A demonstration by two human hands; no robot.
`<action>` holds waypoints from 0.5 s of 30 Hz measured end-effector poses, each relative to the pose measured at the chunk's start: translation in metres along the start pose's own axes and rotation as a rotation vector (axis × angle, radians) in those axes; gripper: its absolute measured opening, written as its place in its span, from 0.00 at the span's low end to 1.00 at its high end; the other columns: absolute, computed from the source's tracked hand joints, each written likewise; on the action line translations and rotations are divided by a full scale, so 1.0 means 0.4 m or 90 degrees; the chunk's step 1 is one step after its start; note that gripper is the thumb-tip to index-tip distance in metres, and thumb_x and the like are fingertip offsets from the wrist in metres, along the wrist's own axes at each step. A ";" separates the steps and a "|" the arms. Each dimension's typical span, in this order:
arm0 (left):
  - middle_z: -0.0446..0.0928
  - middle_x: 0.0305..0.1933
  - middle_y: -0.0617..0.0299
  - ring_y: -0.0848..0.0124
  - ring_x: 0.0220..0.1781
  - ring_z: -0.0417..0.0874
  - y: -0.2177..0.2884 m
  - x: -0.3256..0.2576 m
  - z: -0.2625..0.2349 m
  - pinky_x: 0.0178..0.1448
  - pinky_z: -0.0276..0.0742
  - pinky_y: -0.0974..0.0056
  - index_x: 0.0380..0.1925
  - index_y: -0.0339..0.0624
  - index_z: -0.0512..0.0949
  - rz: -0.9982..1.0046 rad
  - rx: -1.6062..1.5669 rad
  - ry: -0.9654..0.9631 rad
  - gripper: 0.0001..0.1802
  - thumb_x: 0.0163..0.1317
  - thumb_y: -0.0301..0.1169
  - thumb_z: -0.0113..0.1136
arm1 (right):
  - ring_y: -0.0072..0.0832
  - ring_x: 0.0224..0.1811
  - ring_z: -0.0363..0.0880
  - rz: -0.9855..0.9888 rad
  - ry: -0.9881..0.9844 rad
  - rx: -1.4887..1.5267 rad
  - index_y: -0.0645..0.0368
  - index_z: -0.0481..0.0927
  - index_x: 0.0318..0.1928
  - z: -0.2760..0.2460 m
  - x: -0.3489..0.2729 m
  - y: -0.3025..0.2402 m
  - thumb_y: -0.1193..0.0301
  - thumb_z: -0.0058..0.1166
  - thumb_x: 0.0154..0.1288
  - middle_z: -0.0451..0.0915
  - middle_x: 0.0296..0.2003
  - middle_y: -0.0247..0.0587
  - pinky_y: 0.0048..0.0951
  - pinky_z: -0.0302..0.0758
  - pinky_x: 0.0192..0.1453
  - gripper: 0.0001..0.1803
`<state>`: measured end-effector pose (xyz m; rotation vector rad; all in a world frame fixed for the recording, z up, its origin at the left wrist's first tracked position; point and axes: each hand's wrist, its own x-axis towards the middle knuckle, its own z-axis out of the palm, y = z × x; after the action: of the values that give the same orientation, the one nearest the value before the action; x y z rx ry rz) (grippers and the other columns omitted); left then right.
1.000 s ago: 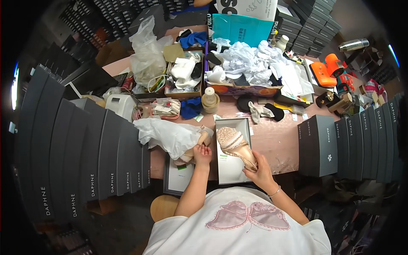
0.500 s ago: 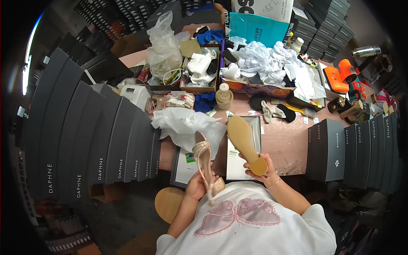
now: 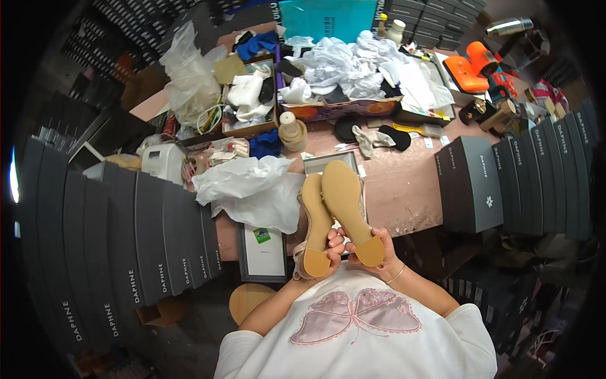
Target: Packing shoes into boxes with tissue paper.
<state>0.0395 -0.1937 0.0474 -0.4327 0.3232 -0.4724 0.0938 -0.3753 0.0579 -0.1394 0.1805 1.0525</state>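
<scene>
Two sandals, held side by side with their tan soles facing the viewer, occupied the centre of the head view, above the near edge of a pink tabletop. The left sandal leaned against the right sandal near the toes, and the block heels pointed toward the wearer's white shirt. The left hand grasped the left sandal at its heel, its fingers bent into the space between both heels. The right hand gripped the right sandal around the heel, fingers curled along its outer side; a thin bracelet circled that wrist. Beyond the toes lay an open shoe box, partly hidden by the soles. To the left, a shallow grey-edged tray with a white interior and a green label sat beneath the edge of crumpled white tissue paper. Farther back stood a cream bottle, and to its right lay a pale sock. Behind these, a patterned carton held wadded paper. Dark grey shoe boxes flanked the work area in a left row and a right row.
</scene>
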 end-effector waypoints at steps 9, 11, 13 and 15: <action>0.65 0.34 0.61 0.74 0.30 0.66 -0.013 0.041 -0.011 0.33 0.78 0.70 0.42 0.35 0.67 -0.058 -0.035 0.024 0.10 0.69 0.31 0.47 | 0.29 0.40 0.80 -0.076 0.054 -0.002 0.71 0.64 0.62 0.040 -0.031 -0.007 0.53 0.43 0.64 0.76 0.44 0.50 0.31 0.83 0.46 0.36; 0.66 0.35 0.60 0.73 0.30 0.67 -0.013 0.040 0.008 0.35 0.77 0.69 0.42 0.35 0.67 -0.036 0.043 0.046 0.12 0.69 0.34 0.48 | 0.27 0.43 0.80 -0.069 0.037 -0.051 0.71 0.64 0.62 0.024 -0.036 -0.016 0.55 0.46 0.64 0.76 0.46 0.48 0.30 0.83 0.46 0.35; 0.69 0.35 0.59 0.73 0.30 0.69 -0.017 0.050 0.031 0.37 0.76 0.68 0.43 0.37 0.69 0.039 0.208 0.082 0.15 0.70 0.39 0.47 | 0.26 0.44 0.79 -0.106 0.090 -0.183 0.70 0.64 0.63 0.034 -0.046 -0.033 0.58 0.48 0.65 0.76 0.47 0.45 0.28 0.81 0.47 0.33; 0.72 0.37 0.57 0.72 0.31 0.71 -0.020 0.056 0.048 0.39 0.75 0.67 0.43 0.39 0.71 0.178 0.457 0.137 0.19 0.72 0.46 0.45 | 0.24 0.45 0.78 -0.181 0.211 -0.396 0.69 0.63 0.64 0.060 -0.061 -0.049 0.62 0.52 0.64 0.75 0.49 0.42 0.26 0.80 0.48 0.33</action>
<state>0.0629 -0.2051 0.0636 0.3614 0.3899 -0.3313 0.1011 -0.4009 0.0872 -0.8804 0.1216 0.7666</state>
